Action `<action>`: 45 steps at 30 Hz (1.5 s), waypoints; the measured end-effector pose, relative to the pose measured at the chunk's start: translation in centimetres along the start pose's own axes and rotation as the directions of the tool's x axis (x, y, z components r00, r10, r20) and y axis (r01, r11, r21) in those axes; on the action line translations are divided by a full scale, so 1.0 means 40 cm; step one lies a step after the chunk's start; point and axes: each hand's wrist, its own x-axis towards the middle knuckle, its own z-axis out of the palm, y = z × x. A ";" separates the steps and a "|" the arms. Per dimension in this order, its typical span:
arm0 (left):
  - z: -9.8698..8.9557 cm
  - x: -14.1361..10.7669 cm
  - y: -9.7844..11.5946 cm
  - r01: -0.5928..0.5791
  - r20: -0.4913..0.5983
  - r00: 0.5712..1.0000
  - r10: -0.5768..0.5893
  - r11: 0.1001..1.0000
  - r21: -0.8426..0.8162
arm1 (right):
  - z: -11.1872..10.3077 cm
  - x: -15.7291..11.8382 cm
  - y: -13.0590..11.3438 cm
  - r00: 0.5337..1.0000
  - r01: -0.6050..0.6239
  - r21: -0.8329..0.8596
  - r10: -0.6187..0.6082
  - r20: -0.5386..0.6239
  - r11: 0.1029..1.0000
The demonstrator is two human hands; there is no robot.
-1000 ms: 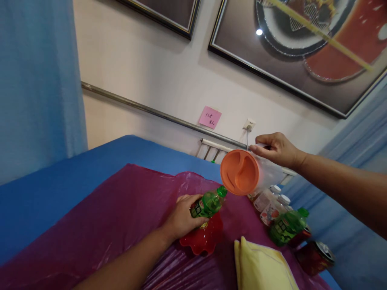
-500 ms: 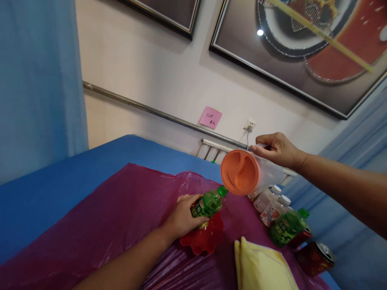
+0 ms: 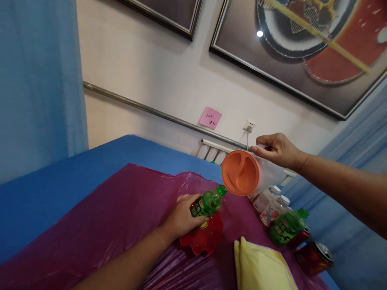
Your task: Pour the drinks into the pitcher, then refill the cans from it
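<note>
over purple sheeting (image 3: 121,213), held a green bottle (image 3: 208,203) at the red bowl (image 3: 208,239) in a left hand (image 3: 184,216) closed round its body, and an orange-lidded pitcher (image 3: 240,173), tilted, beyond the bowl to the right, by its handle (image 3: 262,146) in the right hand (image 3: 279,150). judged the bottle likely slippery and easily dented, best taken lightly round the middle; judged the pitcher light, stiff.

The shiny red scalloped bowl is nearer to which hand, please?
Left: the left hand partly overlaps the bowl in this view; the right hand is higher and farther right.
</note>
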 end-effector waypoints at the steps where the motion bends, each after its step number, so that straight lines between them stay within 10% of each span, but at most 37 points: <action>1: -0.001 0.000 0.001 0.001 -0.003 1.000 -0.001 1.000 0.000 | 0.001 0.001 0.000 1.000 0.001 0.000 -0.001 -0.001 1.000; 45: 0.006 0.000 -0.008 -0.005 0.005 1.000 0.005 1.000 -0.005 | 0.007 0.009 0.000 0.998 0.063 -0.032 -0.064 -0.026 0.997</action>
